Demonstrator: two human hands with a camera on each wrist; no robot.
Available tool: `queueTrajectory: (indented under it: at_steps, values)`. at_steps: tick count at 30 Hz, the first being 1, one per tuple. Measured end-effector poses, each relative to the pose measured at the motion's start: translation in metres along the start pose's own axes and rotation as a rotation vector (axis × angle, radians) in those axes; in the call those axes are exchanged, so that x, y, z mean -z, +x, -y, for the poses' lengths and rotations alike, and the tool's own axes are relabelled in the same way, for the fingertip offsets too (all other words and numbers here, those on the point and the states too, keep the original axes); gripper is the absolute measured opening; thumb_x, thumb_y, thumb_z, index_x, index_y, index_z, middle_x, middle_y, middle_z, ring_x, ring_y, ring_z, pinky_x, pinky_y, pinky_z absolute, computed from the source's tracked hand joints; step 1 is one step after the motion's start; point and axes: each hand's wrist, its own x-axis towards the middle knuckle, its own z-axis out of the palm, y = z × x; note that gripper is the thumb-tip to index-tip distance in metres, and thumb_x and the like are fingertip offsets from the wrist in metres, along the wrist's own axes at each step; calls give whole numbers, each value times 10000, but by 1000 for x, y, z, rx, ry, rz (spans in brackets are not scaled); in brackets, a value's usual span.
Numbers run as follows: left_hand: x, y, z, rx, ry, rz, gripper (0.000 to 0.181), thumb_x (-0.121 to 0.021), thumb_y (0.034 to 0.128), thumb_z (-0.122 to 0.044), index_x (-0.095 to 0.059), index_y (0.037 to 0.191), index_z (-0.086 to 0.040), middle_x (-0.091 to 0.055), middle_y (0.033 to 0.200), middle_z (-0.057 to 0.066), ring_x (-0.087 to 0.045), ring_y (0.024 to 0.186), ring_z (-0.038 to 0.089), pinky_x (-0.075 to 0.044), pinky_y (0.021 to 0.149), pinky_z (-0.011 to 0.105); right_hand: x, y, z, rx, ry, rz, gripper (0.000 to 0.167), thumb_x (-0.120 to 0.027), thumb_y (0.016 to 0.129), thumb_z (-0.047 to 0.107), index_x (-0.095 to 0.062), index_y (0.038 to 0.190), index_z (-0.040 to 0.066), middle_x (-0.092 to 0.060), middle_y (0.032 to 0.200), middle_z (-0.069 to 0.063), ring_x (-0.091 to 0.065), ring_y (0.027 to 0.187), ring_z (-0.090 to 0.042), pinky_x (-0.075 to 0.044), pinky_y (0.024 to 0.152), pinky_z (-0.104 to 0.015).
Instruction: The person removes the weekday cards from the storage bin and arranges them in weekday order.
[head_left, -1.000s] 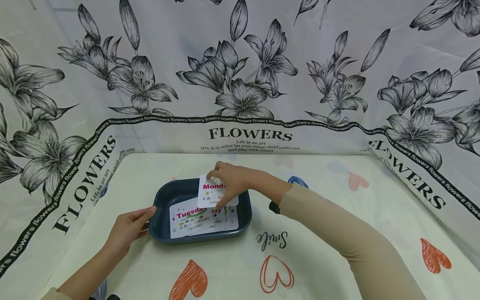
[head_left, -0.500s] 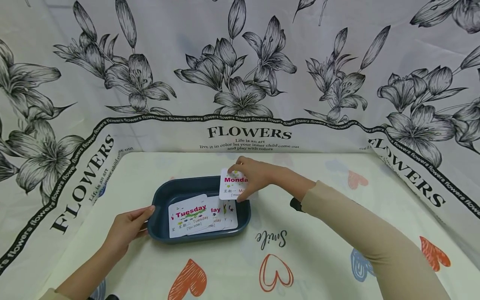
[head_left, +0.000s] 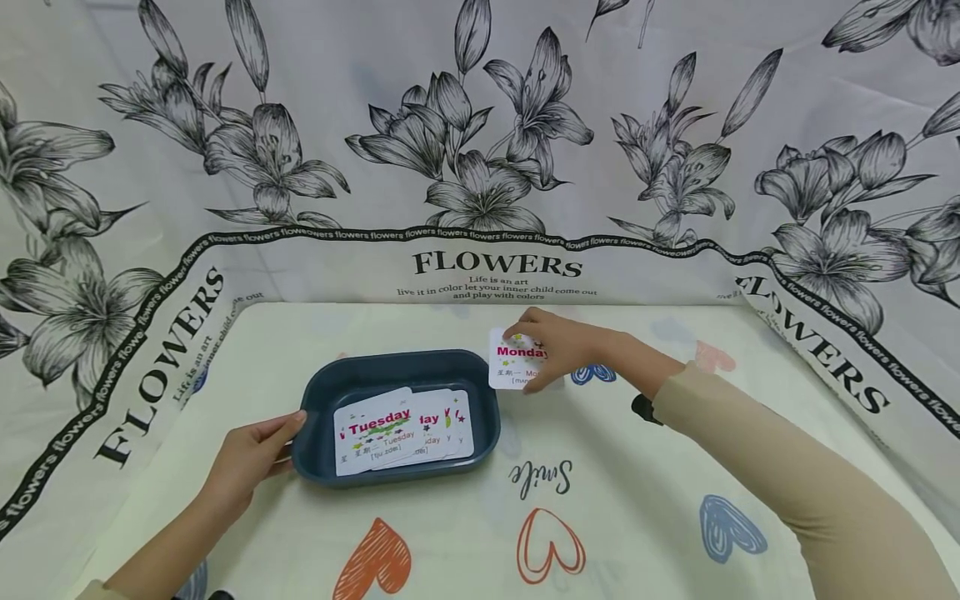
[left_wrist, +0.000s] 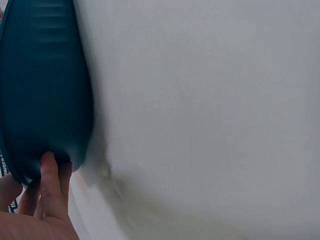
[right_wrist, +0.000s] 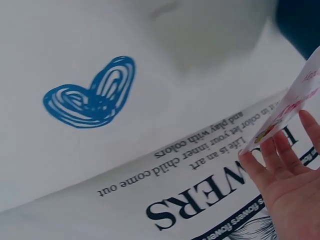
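Note:
A white card printed "Monday" (head_left: pixel 513 367) is pinched between the thumb and fingers of my right hand (head_left: pixel 558 348), just beyond the right end of a dark blue tray (head_left: pixel 397 367). The right wrist view shows the same card (right_wrist: pixel 295 97) edge-on at the fingertips. Inside the tray lie several overlapping cards, with the "Tuesday" card (head_left: pixel 378 429) on top. My left hand (head_left: pixel 255 454) grips the tray's left end, thumb on the rim. In the left wrist view its fingers (left_wrist: pixel 50 185) press against the tray's outer wall (left_wrist: pixel 50 100).
A white cloth (head_left: pixel 622 533) printed with hearts and the word "Smile" covers the table. Behind it rises a flower-printed fabric backdrop (head_left: pixel 480 267), whose sides also flank the table. A dark object (head_left: pixel 645 408) shows at the right wrist.
My right hand has carried the "Monday" card rightward, from over the tray to past its right end. The left hand keeps its hold on the tray, and the other cards stay inside.

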Motion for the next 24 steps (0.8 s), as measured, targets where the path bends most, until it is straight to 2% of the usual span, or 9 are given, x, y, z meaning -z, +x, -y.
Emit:
queueTrajectory:
  at_steps: [8,19,24]
  values:
    - [1,0,1,-5,9,-2,684,-540,893,-484,-463,1314,49,-548,1246,218,-632,810,12,-546,684,208,1,-7,-11,-8,18,2,784,-783,645,468,-477,1320,212,-407,1265,-66,-429,1043,-201,-425,873,-344]
    - [0,-2,0,2,-5,5,673,-536,899,-473,-457,1317,49,-576,1216,202,-645,825,43,-552,685,228,-8,-4,-23,-2,26,12,802,-803,635,451,-487,1316,169,-414,1237,-94,-426,1046,-223,-418,899,-376]
    - [0,-1,1,0,-13,7,671,-542,898,-467,-456,1318,49,-595,1197,184,-641,814,29,-552,683,226,-16,2,-29,-33,35,35,799,-801,642,449,-479,1322,183,-400,1251,-89,-417,1057,-219,-406,934,-393]
